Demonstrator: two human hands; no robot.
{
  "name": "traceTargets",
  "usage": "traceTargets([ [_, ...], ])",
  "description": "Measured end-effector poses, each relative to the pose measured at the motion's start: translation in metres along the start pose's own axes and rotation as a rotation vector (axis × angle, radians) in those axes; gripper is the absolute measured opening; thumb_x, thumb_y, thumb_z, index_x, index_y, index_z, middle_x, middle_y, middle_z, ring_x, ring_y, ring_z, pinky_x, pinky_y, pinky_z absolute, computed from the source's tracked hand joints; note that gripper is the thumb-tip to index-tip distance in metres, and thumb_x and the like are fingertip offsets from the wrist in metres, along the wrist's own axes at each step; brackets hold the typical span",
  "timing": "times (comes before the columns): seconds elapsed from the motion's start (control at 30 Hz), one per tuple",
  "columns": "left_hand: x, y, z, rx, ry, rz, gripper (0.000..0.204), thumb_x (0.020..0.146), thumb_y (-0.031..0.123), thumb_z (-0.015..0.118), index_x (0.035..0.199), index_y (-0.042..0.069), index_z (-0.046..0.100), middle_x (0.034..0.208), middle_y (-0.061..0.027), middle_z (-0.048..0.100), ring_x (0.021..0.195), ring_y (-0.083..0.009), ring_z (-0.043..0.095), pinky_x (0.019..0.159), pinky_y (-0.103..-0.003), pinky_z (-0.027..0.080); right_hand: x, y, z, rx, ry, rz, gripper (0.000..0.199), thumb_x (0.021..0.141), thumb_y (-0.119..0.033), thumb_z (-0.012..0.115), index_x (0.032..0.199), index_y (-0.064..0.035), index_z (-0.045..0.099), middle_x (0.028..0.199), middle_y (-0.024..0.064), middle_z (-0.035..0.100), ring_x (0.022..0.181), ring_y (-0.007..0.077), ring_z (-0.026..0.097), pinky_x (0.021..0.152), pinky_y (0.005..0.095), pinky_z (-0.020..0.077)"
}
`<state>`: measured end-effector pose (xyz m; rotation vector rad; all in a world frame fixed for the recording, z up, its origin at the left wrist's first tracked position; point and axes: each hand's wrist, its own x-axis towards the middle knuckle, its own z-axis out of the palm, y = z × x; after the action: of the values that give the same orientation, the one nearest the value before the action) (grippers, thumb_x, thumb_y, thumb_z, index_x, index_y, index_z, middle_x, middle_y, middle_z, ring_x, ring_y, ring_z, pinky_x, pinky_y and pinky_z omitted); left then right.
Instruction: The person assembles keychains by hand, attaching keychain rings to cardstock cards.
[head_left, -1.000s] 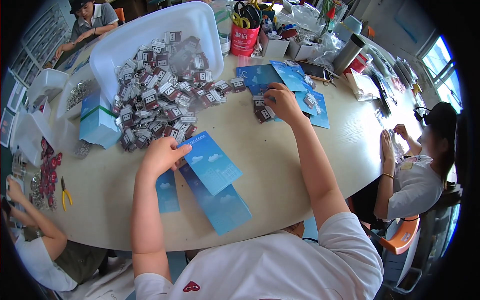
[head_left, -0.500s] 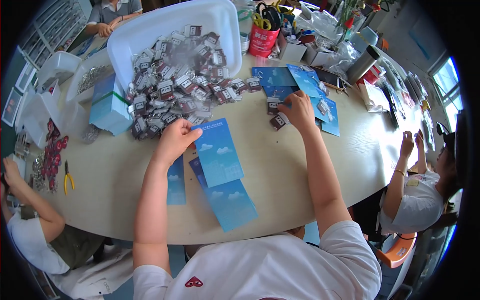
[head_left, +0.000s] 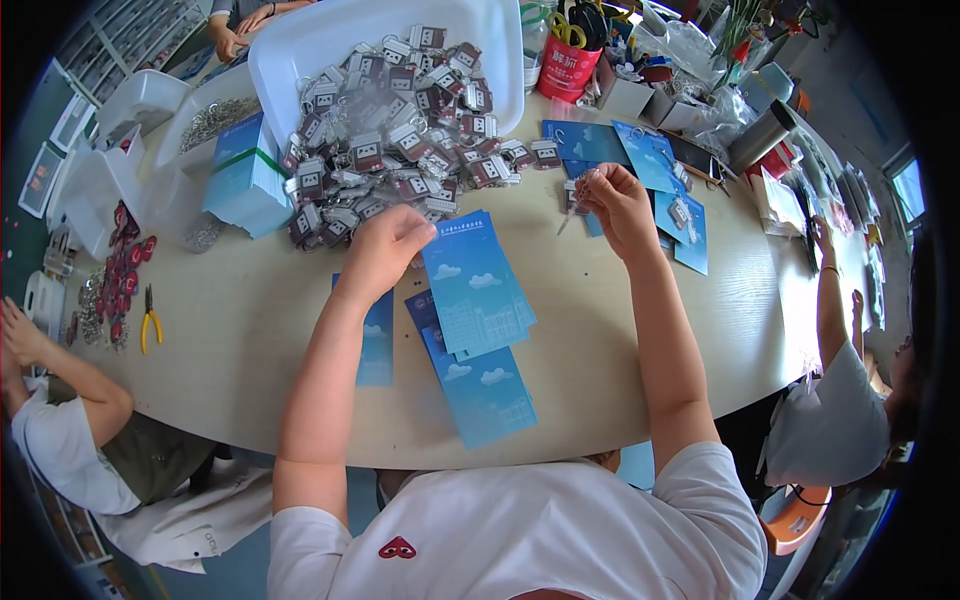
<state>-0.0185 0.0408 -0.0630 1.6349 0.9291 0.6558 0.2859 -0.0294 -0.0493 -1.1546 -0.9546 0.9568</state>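
The big white plastic tub [head_left: 285, 70] sits near half past eleven from my chest. At eleven, my left hand [head_left: 385, 255] grasps blue, cloud-printed rectangular cards [head_left: 478, 285] reaching toward twelve; a light thumb on their top corner should avoid creasing. Just short of one, my right hand [head_left: 625, 208] pinches what looks like a small clear-edged keychain [head_left: 570, 219] by its top, best left hanging free, unsmudged.
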Motion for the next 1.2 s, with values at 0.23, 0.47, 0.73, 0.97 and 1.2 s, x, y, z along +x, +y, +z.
traceTargets([
  [0.23,-0.001,0.012,-0.005,-0.156,0.17,0.029,0.019,0.084,0.02,0.059,0.081,0.002,0.054,0.073,-0.0014,0.057,0.067,-0.0096,0.055,0.06,-0.024,0.044,-0.013,-0.006,0.027,0.4,-0.083,0.396,0.017,0.091,-0.026,0.049,0.092,-0.0085,0.048,0.096,0.0112,0.061,0.083,0.0175,0.06,0.076,0.0293,0.0457],
  [0.47,-0.008,0.028,0.002,-0.41,0.25,0.11,0.017,0.086,0.022,0.053,0.083,0.006,0.049,0.073,0.0013,0.051,0.065,-0.0059,0.048,0.056,-0.022,0.041,-0.022,-0.037,0.083,-0.191,-0.127,-0.029,0.026,0.084,-0.014,0.061,0.099,0.0005,0.045,0.083,0.0102,0.063,0.063,0.0146,0.061,0.057,0.0242,0.0476],
  [0.73,-0.022,0.05,0.017,-0.321,0.346,0.376,0.017,0.091,0.019,0.05,0.082,0.006,0.044,0.066,0.006,0.038,0.059,-0.0011,0.033,0.049,-0.018,0.029,-0.03,-0.037,0.138,-0.784,-0.125,-0.86,0.036,0.065,-0.018,0.077,0.09,-0.0006,0.057,0.072,0.0085,0.059,0.055,0.0168,0.057,0.051,0.0257,0.0453],
  [0.97,-0.035,0.065,0.023,-0.308,0.381,0.488,0.016,0.092,0.018,0.048,0.084,0.005,0.044,0.068,0.0053,0.039,0.06,-0.001,0.032,0.05,-0.018,0.028,-0.038,-0.044,0.142,-0.641,-0.063,-0.803,0.035,0.06,-0.027,0.078,0.083,-0.0051,0.063,0.074,0.0046,0.055,0.055,0.0176,0.052,0.052,0.0289,0.041],
  [1.2,-0.043,0.077,0.026,-0.273,0.494,0.471,0.016,0.093,0.018,0.047,0.086,0.004,0.044,0.067,0.0046,0.04,0.059,-0.0013,0.033,0.05,-0.018,0.029,-0.051,-0.058,0.142,-0.892,-0.032,-0.969,0.033,0.067,-0.028,0.073,0.09,-0.0066,0.064,0.076,0.0027,0.056,0.064,0.0159,0.053,0.056,0.0292,0.0328],
])
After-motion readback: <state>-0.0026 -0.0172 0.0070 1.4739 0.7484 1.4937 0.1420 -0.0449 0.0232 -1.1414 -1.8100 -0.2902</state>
